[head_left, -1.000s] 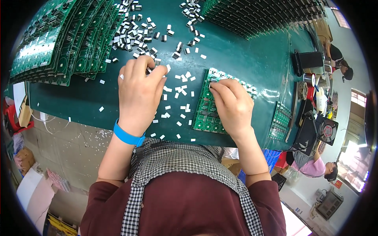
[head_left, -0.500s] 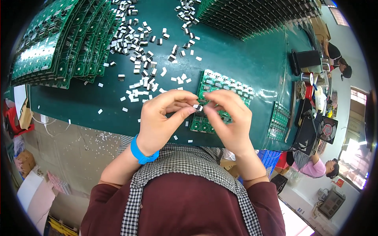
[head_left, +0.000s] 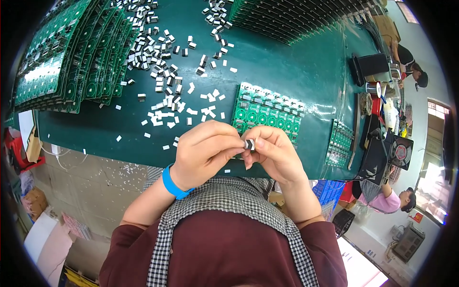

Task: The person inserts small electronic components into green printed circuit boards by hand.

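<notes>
Between my two hands, just in front of the near side of a green circuit board (head_left: 267,109), is a small black-and-white block-shaped component (head_left: 249,144). My left hand (head_left: 206,152) pinches its left side between thumb and fingertips. From the right, my right hand (head_left: 278,155) has its thumb and index finger closed on the same component. The fingers cover much of it. Both hands hide part of the board's near edge. To the left lie many loose components (head_left: 165,79) of black and white, some showing pins, with small flat white pieces (head_left: 209,111) scattered nearer.
Stacked green circuit boards (head_left: 57,62) stand at the far left, and more racked boards (head_left: 296,19) at the back. A smaller board (head_left: 339,143) lies right, near a solder spool (head_left: 373,87) and a fan (head_left: 400,152). Two people (head_left: 389,201) are beyond the table's right side.
Both hands have come slightly nearer to me, uncovering more of the board. My right fingers, formerly apart beside the component, now close on it along with the left. The view has shifted slightly.
</notes>
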Demonstrator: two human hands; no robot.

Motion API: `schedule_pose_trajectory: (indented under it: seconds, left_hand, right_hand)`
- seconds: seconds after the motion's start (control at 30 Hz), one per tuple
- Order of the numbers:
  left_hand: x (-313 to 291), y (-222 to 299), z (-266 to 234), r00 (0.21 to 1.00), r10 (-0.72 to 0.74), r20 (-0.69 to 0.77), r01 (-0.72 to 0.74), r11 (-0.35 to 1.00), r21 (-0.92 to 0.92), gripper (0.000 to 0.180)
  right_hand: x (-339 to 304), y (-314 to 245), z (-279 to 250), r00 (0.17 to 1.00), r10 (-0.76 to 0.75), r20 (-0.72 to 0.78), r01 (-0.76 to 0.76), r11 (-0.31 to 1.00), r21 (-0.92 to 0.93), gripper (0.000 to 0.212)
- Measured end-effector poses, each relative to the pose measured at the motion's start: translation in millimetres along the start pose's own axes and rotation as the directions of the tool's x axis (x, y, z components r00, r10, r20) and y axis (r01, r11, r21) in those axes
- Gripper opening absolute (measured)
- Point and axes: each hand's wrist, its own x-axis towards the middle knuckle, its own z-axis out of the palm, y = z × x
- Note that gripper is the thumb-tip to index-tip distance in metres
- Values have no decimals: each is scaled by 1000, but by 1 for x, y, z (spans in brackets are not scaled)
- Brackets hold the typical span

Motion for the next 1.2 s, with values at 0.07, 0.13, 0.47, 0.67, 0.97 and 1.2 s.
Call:
schedule_pose_trajectory:
  seconds: [0.07,0.13,0.47,0.67,0.97,1.2]
  left_hand:
    - [-1,3,3,1000,-28,-9,27,999,-20,17]
    - [-2,3,4,998,-55,-18,54,998,-41,17]
    - [-1,7,-1,979,-167,114,183,971,-152,17]
    - [1,4,-2,984,-88,157,105,989,-102,16]
    - [-7,3,7,988,-145,55,149,987,-57,18]
    - [-8,3,11,901,-432,-32,405,867,-292,17]
  right_hand:
    - [-1,-1,3,999,-19,-26,17,998,-62,19]
    - [-3,0,5,998,-40,-50,33,992,-125,20]
    - [-9,-1,10,797,-576,183,486,432,-760,23]
    - [-9,-8,11,763,-567,310,518,250,-818,24]
    - [-5,4,7,724,-591,356,540,164,-826,23]
    - [-1,9,8,747,-662,63,438,419,-796,25]
